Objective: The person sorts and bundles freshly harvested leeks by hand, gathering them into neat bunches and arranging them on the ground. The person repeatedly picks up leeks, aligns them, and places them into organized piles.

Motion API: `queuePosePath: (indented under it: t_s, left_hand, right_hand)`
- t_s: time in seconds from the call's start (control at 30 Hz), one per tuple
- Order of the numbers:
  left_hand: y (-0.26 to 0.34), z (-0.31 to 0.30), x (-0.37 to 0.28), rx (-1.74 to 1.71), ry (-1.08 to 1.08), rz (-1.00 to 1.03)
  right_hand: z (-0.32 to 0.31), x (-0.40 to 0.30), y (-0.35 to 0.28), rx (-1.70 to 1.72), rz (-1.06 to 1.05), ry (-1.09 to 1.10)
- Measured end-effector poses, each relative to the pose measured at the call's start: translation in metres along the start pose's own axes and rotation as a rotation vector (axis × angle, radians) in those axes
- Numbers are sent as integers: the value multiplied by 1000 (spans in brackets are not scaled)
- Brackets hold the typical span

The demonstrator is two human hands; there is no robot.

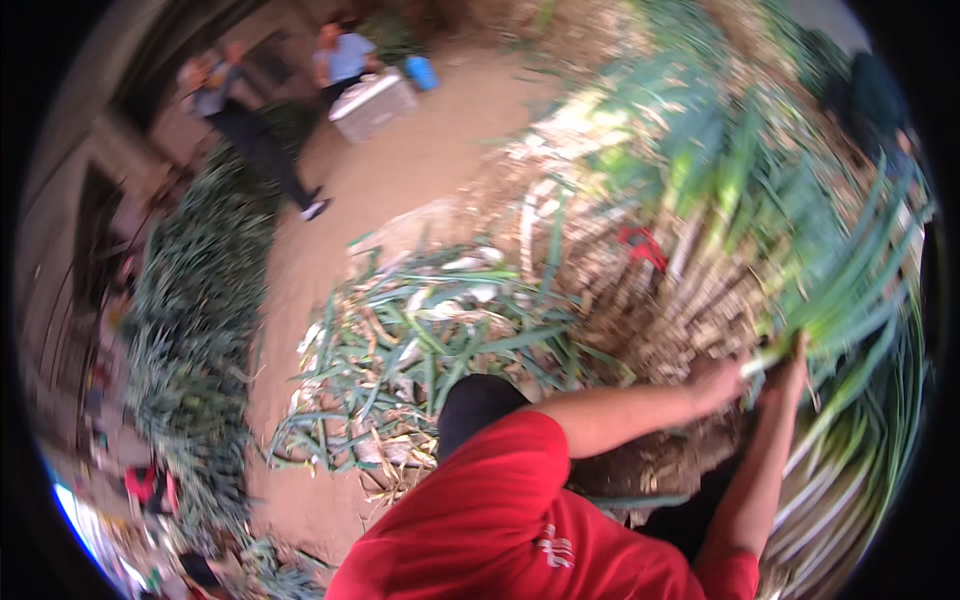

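Both hands are at the right, on a large green onion (780, 349) whose long green leaves fan towards the right rim. My left hand (716, 382) closes around its white root end. My right hand (787, 371) grips it just beside, where white turns to green. Below my right hand lies a pile of onions with long white stalks (825, 495). Above my hands are more unpeeled onions with soil-brown stalks (697, 277). A small red object (643, 247), blurred, lies among them.
Stripped leaves (442, 330) are heaped before my knee (480, 409). A long row of onions (202, 300) lines the left. One person (255, 135) stands far left, another (345, 60) is by a white box (373, 105), and a dark-clothed person (874, 105) is at the upper right.
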State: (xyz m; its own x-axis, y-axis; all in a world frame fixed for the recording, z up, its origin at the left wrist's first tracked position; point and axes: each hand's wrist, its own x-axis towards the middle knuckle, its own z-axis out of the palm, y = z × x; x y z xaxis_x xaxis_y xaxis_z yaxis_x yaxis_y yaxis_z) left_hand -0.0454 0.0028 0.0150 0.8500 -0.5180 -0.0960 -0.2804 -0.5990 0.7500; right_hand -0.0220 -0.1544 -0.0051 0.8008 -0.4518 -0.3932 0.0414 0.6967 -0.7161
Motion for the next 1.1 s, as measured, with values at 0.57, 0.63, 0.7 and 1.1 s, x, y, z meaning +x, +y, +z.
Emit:
queuePosePath:
  t_s: [0.57, 0.63, 0.7, 1.1]
  left_hand:
    - [-23, 7, -13, -1367, -799, -293]
    - [-19, 23, -38, -179, -863, -76]
    - [-48, 33, -51, -805, -510, -377]
    - [-18, 18, -20, -682, -318, -138]
  right_hand:
    - [16, -34, -20, 679, 229, -843]
    - [10, -24, -23, 713, 173, -897]
    - [20, -39, -34, 566, 149, -715]
    - [16, -50, -29, 180, 9, -460]
